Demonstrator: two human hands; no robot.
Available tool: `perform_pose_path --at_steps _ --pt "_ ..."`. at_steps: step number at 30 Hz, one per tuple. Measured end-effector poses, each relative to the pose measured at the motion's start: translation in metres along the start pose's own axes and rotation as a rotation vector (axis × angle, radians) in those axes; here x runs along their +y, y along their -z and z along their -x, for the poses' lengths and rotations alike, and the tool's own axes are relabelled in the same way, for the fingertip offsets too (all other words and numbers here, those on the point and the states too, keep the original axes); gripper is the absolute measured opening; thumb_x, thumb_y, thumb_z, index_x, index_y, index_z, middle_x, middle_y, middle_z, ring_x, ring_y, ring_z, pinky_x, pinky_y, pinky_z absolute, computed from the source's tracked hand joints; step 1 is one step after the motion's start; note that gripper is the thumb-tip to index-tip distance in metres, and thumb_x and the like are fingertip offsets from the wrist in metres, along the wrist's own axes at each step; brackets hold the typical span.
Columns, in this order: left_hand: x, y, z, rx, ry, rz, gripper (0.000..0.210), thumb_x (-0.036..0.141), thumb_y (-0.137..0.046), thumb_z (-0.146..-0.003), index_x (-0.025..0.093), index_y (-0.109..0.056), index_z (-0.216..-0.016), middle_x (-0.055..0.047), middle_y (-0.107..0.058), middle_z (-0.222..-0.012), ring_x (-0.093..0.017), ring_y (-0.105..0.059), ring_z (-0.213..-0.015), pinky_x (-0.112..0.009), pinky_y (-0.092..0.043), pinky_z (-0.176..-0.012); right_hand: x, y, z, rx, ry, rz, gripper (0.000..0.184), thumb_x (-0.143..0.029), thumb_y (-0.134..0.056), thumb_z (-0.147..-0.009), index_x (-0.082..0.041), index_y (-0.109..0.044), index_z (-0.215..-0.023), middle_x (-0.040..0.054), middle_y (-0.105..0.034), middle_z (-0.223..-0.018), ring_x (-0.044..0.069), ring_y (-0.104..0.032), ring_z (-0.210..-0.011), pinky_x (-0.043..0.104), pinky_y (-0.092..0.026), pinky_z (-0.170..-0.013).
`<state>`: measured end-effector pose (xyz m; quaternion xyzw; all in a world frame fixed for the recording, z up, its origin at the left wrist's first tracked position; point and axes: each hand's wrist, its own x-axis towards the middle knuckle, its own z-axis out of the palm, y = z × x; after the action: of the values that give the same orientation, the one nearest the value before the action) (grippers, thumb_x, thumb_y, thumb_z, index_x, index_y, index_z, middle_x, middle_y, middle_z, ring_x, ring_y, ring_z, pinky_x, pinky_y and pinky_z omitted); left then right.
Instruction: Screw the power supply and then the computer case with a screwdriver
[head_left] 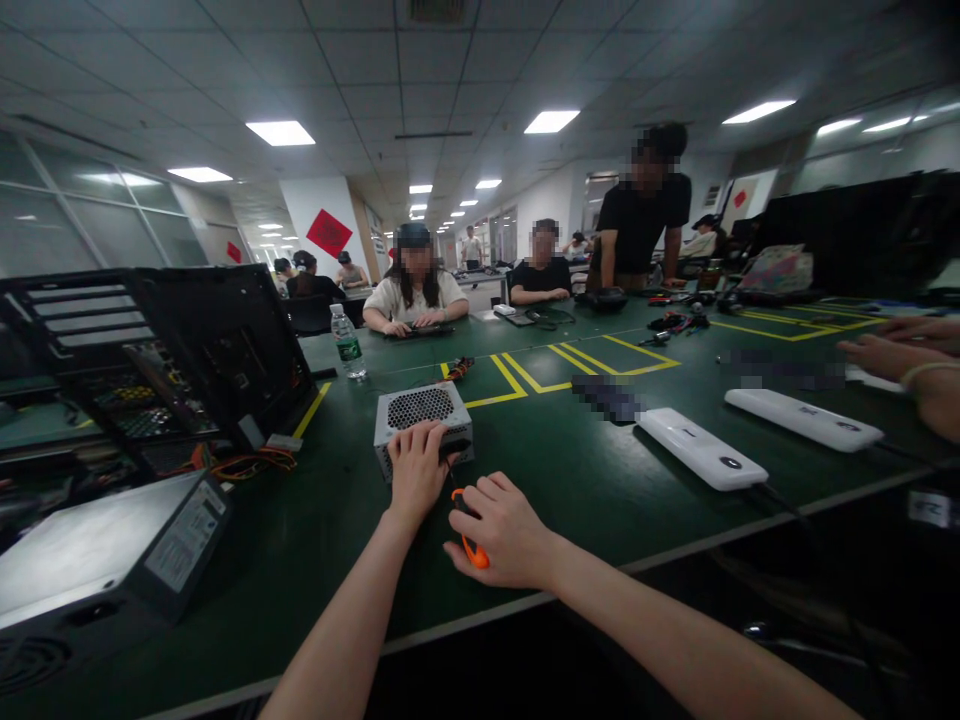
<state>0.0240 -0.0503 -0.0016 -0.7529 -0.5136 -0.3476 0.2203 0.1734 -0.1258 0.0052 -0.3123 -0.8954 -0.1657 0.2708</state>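
Observation:
A grey computer power supply (420, 405) with a honeycomb grille on top sits on the green table in front of me. My left hand (415, 468) grips its near side, with the fingers curled over the upper edge. Closed around an orange-and-black screwdriver (474, 553) is my right hand (504, 530), just to the right and nearer to me. The screwdriver's thin shaft points up toward the power supply's near face. My left fingers partly cover that face, so I cannot tell whether the tip touches it.
On the left stand an open black computer case (225, 350) and a larger power supply (112, 560). A water bottle (347, 345) is behind. White power banks (701, 448) lie to the right, near another person's hands (911, 350). Several people are across the table.

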Motion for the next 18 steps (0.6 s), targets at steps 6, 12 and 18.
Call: perform_pose_path --at_steps 6,12,18 --pt "0.001 0.005 0.002 0.005 -0.055 0.0 0.037 0.021 -0.051 -0.074 0.016 -0.049 -0.11 -0.013 -0.051 -0.113 -0.026 -0.042 -0.105 -0.04 -0.027 -0.09 0.001 0.0 0.003 0.002 -0.064 -0.018 0.02 -0.026 -0.042 -0.077 -0.016 -0.054 -0.09 0.0031 -0.054 -0.069 0.015 -0.043 -0.065 0.029 -0.029 -0.065" --pt "0.004 0.018 0.015 0.034 0.119 0.157 0.028 0.02 -0.044 -0.076 0.016 -0.053 -0.102 -0.013 -0.054 -0.105 -0.025 -0.048 -0.099 -0.038 -0.035 -0.083 0.001 0.0 0.002 -0.011 -0.048 -0.015 0.015 -0.026 -0.045 -0.074 -0.018 -0.054 -0.082 0.0033 -0.054 -0.073 0.016 -0.044 -0.069 0.03 -0.029 -0.067" --pt "-0.001 0.003 0.018 -0.398 0.627 0.819 0.028 0.039 -0.038 -0.077 0.016 -0.052 -0.072 -0.001 -0.056 -0.052 -0.009 -0.042 -0.035 -0.022 -0.031 -0.039 0.0 0.001 0.001 0.004 -0.044 -0.019 0.019 -0.032 -0.043 -0.077 -0.017 -0.054 -0.081 0.0037 -0.054 -0.072 0.016 -0.043 -0.068 0.031 -0.03 -0.067"
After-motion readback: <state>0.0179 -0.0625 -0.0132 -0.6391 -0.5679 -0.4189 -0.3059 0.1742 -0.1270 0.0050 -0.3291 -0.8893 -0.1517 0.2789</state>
